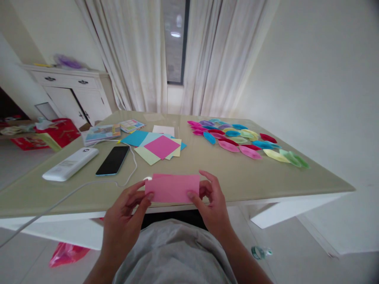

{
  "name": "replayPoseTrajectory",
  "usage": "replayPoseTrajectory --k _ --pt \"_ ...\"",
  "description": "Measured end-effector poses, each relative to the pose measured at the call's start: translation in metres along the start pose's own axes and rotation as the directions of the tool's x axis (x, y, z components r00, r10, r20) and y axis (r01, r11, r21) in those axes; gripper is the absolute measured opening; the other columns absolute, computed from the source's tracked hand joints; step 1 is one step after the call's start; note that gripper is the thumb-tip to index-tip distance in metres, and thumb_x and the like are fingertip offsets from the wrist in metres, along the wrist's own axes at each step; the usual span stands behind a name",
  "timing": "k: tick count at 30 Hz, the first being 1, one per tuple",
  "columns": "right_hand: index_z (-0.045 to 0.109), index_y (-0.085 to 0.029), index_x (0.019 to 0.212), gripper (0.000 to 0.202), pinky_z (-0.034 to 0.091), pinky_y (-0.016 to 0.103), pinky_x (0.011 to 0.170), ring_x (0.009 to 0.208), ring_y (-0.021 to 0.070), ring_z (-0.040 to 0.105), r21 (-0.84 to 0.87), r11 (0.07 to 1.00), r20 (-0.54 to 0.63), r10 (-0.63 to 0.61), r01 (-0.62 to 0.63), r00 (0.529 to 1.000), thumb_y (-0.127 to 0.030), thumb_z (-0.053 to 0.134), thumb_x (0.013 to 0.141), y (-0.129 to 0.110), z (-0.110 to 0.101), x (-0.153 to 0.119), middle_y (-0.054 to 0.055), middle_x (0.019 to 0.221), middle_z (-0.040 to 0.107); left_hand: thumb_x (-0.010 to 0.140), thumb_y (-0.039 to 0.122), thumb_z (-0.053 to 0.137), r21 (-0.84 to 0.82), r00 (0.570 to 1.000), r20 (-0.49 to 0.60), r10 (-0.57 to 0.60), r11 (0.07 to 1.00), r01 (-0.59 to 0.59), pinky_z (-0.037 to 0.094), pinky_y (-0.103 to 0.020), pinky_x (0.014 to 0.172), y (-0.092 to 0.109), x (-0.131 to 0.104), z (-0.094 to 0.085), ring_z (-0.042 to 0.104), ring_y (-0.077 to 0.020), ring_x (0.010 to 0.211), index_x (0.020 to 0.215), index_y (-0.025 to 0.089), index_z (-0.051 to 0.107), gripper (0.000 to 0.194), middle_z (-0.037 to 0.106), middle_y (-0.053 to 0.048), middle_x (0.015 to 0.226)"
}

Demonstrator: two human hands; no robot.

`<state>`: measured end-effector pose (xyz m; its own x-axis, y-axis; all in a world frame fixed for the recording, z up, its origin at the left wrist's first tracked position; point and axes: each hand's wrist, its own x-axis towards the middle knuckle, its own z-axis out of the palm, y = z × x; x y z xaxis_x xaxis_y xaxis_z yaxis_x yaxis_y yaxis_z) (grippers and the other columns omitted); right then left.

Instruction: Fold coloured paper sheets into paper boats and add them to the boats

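Note:
A pink sheet of paper [172,188], folded into a rectangle, is held up over the front edge of the table. My left hand [126,211] pinches its left end between thumb and fingers. At the right end, my right hand [212,203] grips it with the thumb on the near face and the index finger raised. Beyond it lies a fanned pile of coloured paper squares, with a magenta square [162,147] on top and a blue sheet [134,139] at the left. Several folded paper boat-like pieces [228,146] in many colours are spread on the right.
On the left of the table [189,165] are a white power bank [70,164], a black-screened phone [113,161] and a white cable [89,184]. Booklets [102,132] lie behind them. A plastic bottle [260,252] and a red bag [67,253] are on the floor.

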<state>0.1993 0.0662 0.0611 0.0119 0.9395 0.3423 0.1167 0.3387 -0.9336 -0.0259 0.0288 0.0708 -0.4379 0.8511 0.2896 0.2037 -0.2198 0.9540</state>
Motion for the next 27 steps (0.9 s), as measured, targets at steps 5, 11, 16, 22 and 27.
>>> replayPoseTrajectory --k 5,11,16,22,27 --pt "0.072 -0.026 0.122 0.035 0.057 0.034 0.079 0.103 0.0246 0.068 -0.259 0.945 0.118 -0.173 0.198 0.978 -0.028 0.084 0.089 0.003 -0.013 0.002 0.01 0.133 0.069 0.095 0.03 0.074 0.096 0.988 0.075 0.138 0.985 -0.145 0.066 -0.025 0.074 -0.018 -0.001 -0.003 0.079 -0.0166 0.077 0.105 0.023 0.077 0.012 0.08 -0.001 0.091" --pt "0.074 -0.024 0.084 0.017 0.051 0.045 0.094 0.111 0.0296 0.063 -0.522 0.727 0.273 -0.354 0.447 0.895 -0.011 0.071 0.094 0.021 -0.031 0.01 0.011 0.127 0.072 0.103 0.022 0.063 0.16 0.848 0.339 0.408 0.863 -0.479 0.066 -0.035 0.095 -0.039 0.017 -0.014 0.075 -0.025 0.122 0.1 0.023 0.078 0.016 0.07 -0.013 0.146" --pt "0.076 -0.024 0.106 0.016 0.047 0.046 0.1 0.108 0.0294 0.069 -0.579 0.69 0.424 -0.199 0.434 0.883 -0.016 0.079 0.093 0.025 -0.041 0.019 0.008 0.116 0.08 0.105 0.015 0.06 0.123 0.677 0.541 0.499 0.75 -0.65 0.065 -0.028 0.094 -0.053 0.023 -0.022 0.08 -0.0191 0.106 0.103 0.025 0.077 0.02 0.084 -0.006 0.115" --pt "0.067 -0.024 0.136 0.049 0.035 0.052 0.12 0.125 0.0302 0.07 -0.517 0.756 0.496 -0.117 0.401 0.86 -0.027 0.084 0.09 0.016 -0.051 0.018 0.011 0.136 0.077 0.107 0.015 0.054 0.185 0.554 0.631 0.543 0.588 -0.788 0.061 -0.031 0.102 -0.056 0.02 -0.027 0.077 -0.0193 0.114 0.129 0.027 0.074 0.032 0.083 -0.006 0.121" --pt "0.074 -0.025 0.122 0.029 0.038 0.052 0.119 0.134 0.0304 0.064 -0.48 0.688 0.588 -0.208 0.544 0.782 -0.017 0.075 0.094 0.02 -0.055 0.012 0.011 0.144 0.073 0.102 0.009 0.055 0.237 0.474 0.687 0.551 0.446 -0.863 0.056 -0.044 0.113 -0.058 0.021 -0.021 0.073 -0.0261 0.126 0.131 0.024 0.075 0.038 0.079 -0.009 0.133"
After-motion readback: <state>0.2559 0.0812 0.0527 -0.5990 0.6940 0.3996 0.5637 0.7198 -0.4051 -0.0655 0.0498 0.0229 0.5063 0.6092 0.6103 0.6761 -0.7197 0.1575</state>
